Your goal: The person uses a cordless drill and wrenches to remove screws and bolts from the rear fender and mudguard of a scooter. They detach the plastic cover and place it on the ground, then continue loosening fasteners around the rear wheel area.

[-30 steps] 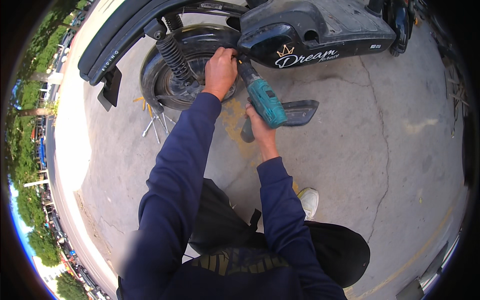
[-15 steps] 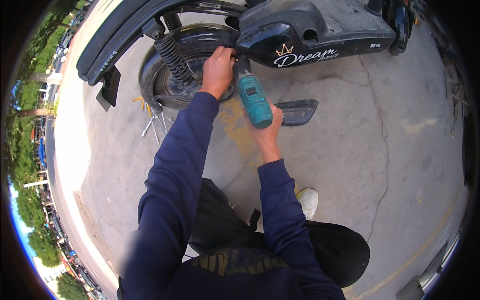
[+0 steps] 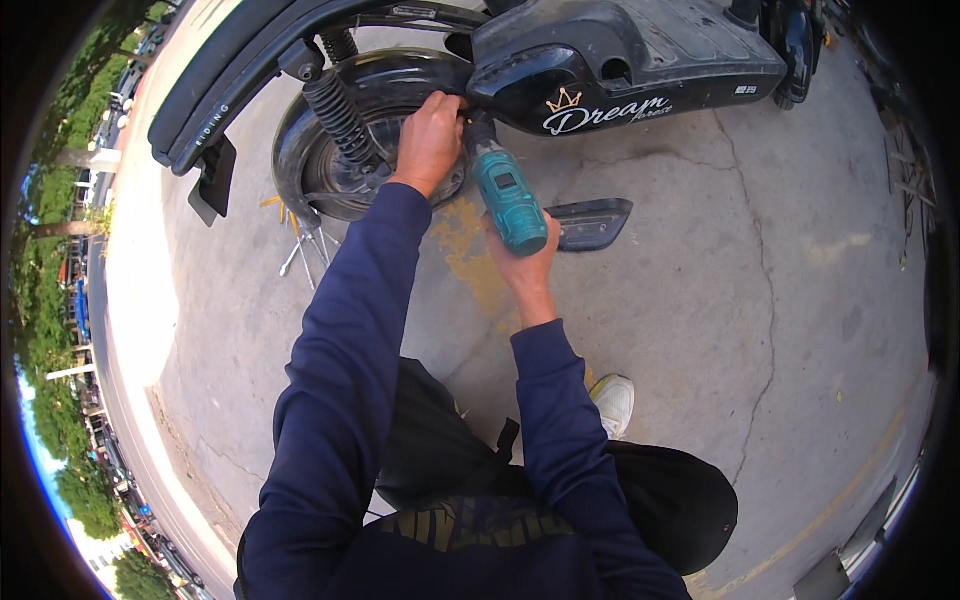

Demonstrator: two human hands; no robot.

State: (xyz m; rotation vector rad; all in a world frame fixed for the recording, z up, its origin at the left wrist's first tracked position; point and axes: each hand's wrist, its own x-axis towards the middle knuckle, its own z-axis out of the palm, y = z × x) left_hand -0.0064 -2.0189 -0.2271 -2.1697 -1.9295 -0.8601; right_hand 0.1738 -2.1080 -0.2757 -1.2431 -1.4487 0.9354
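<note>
My left hand (image 3: 428,142) is raised with fingers curled beside the rear wheel (image 3: 300,165) of a black scooter (image 3: 540,70), at the drill's front end, where the body meets the wheel; what its fingertips grip is hidden. In my right hand (image 3: 533,268) is a teal cordless drill (image 3: 508,200), its nose pointing away from me toward the spot by my left fingertips, its bit mostly hidden. A loose dark plastic panel (image 3: 600,222) lies on the concrete just right of the drill. A shock absorber (image 3: 335,115) stands left of my left hand.
Several wrenches and yellow-handled tools (image 3: 300,250) lie left of the wheel. The seat (image 3: 190,110) overhangs at upper left with a dark flap below it. My knee (image 3: 680,500) and shoe (image 3: 615,405) are low right. Dark clutter (image 3: 905,180) lines the right edge; a street with trees runs along the left.
The drill has swung its rear leftward, lining up more straight away from me, and my right hand turned with it. My left hand stays by the wheel, shifting slightly left with the whole view.
</note>
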